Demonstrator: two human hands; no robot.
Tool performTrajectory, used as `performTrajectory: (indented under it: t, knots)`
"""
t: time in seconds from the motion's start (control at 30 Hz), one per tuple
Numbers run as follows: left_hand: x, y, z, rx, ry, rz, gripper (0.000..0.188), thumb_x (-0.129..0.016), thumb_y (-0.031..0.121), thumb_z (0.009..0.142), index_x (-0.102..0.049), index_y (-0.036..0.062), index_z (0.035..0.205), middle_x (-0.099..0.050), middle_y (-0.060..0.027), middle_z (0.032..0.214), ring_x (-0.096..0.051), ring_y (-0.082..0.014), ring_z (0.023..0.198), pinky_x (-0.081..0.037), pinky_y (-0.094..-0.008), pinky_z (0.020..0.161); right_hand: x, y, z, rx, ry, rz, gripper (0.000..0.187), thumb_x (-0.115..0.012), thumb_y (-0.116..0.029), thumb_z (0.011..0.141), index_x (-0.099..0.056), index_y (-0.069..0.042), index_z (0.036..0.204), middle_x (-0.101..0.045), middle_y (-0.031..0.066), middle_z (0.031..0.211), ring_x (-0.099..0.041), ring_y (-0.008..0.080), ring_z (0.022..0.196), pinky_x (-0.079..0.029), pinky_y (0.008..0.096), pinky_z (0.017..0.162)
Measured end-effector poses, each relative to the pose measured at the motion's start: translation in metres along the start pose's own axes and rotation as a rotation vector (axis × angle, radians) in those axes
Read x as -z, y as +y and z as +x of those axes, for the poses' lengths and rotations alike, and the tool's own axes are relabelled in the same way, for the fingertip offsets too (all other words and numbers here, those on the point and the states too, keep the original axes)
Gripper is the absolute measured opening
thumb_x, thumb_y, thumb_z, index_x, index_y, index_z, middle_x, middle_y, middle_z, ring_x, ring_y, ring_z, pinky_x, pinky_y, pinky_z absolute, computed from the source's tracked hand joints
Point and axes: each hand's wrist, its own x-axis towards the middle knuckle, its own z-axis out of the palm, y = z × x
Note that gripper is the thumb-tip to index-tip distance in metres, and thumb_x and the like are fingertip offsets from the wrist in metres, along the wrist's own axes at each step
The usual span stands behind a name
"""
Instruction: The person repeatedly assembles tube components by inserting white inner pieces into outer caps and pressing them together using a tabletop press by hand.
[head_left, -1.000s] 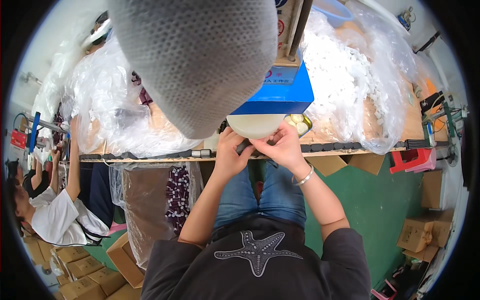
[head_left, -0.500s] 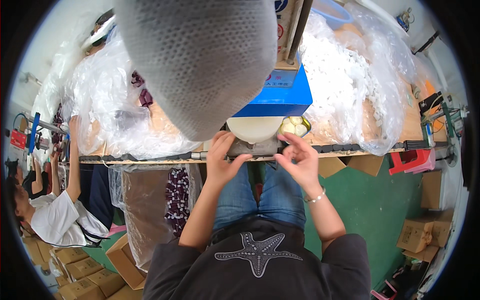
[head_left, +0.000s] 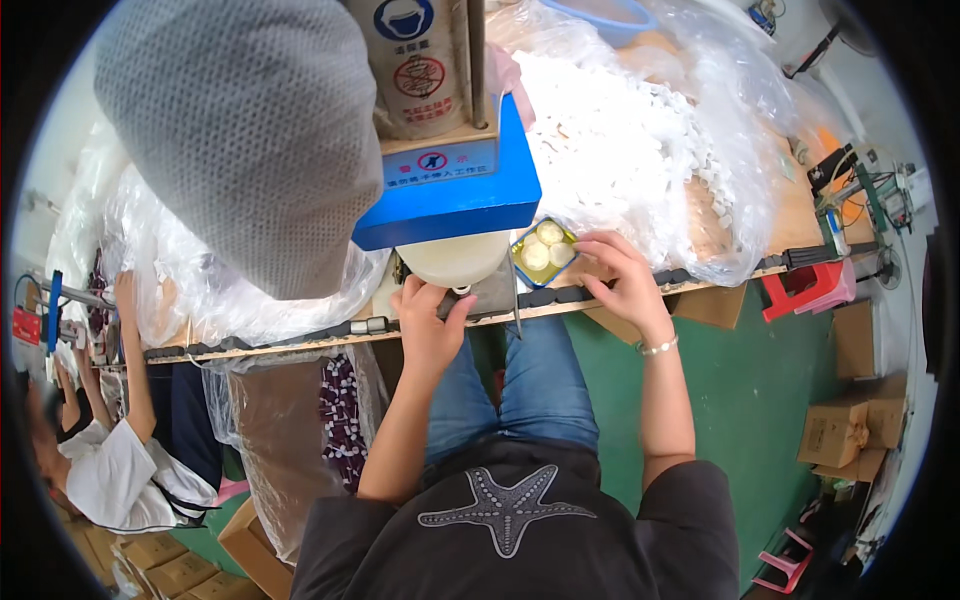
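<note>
My left hand is at the bench edge, under the rounded whitish part of a blue machine. Its thumb and forefinger close around a small white piece, mostly hidden by the fingers and the machine. To the right, my right hand has its fingers apart and holds nothing I can see. Its fingertips are beside a small tin, yellow inside with a blue rim. Several round cream-coloured pieces lie in the tin.
Small white parts are heaped on clear plastic at the right. A grey dotted fabric shape blocks the upper left. Below the bench, a lined box holds purple-and-white parts. A co-worker sits at the left; cartons stand right.
My view has shifted, so the machine appears farther left and the tin shows fully. My right hand has moved from the machine's front to beside the tin; my left fingers have closed on a small piece.
</note>
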Motion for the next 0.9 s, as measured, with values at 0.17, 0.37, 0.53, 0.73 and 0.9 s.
performTrajectory:
  t: [0.17, 0.37, 0.53, 0.73, 0.9]
  knots:
    - [0.008, 0.012, 0.012, -0.031, 0.092, -0.213, 0.024, -0.072, -0.003, 0.075, -0.067, 0.0004, 0.099, -0.065, -0.0112, 0.097, -0.062, -0.022, 0.086, -0.047, -0.0308, 0.075, -0.006, -0.012, 0.049, 0.439, -0.266, -0.62, 0.064, -0.077, -0.006, 0.061, -0.06, -0.015, 0.122, -0.06, -0.0018, 0.122, -0.047, 0.0254, 0.112, -0.038, 0.0388, 0.093]
    - [0.052, 0.004, -0.022, 0.191, 0.066, -0.212, 0.025, -0.073, -0.005, 0.075, -0.068, 0.0004, 0.099, -0.067, -0.0079, 0.091, -0.064, -0.0164, 0.085, -0.049, -0.0275, 0.076, -0.005, -0.015, 0.064, 0.208, -0.552, -0.741, 0.078, -0.084, -0.026, 0.055, -0.057, -0.016, 0.128, -0.06, 0.0005, 0.118, -0.045, 0.027, 0.116, -0.032, 0.0437, 0.097]
    - [0.139, -0.053, -0.084, 0.359, -0.114, -0.021, 0.02, -0.074, -0.001, 0.073, -0.067, -0.0006, 0.092, -0.054, -0.0018, 0.072, -0.048, -0.0082, 0.064, -0.039, -0.0235, 0.058, -0.001, -0.014, 0.051, 0.129, -0.461, -0.664, 0.075, -0.083, -0.036, 0.059, -0.06, -0.014, 0.126, -0.06, 0.0032, 0.121, -0.044, 0.0272, 0.116, -0.031, 0.0438, 0.098]
    - [0.249, -0.193, -0.229, 0.831, -0.632, 0.753, 0.026, -0.082, 0.018, 0.069, -0.066, -0.0013, 0.077, -0.065, -0.0206, 0.07, -0.065, -0.0352, 0.069, -0.049, -0.0439, 0.065, 0.028, 0.018, 0.095, 0.098, 0.091, -0.456, 0.029, -0.07, -0.014, 0.074, -0.069, -0.006, 0.103, -0.066, 0.0133, 0.102, -0.056, 0.0337, 0.105, -0.043, 0.0435, 0.092]
    - [0.23, -0.166, -0.18, 0.818, -0.752, 0.676, 0.022, -0.072, 0.019, 0.08, -0.068, -0.0028, 0.082, -0.07, -0.0181, 0.081, -0.066, -0.0298, 0.071, -0.052, -0.0374, 0.068, 0.032, 0.089, 0.118, 0.023, 0.212, -0.653, 0.022, -0.065, -0.004, 0.074, -0.07, -0.004, 0.095, -0.067, 0.0174, 0.091, -0.064, 0.035, 0.088, -0.053, 0.0434, 0.078]
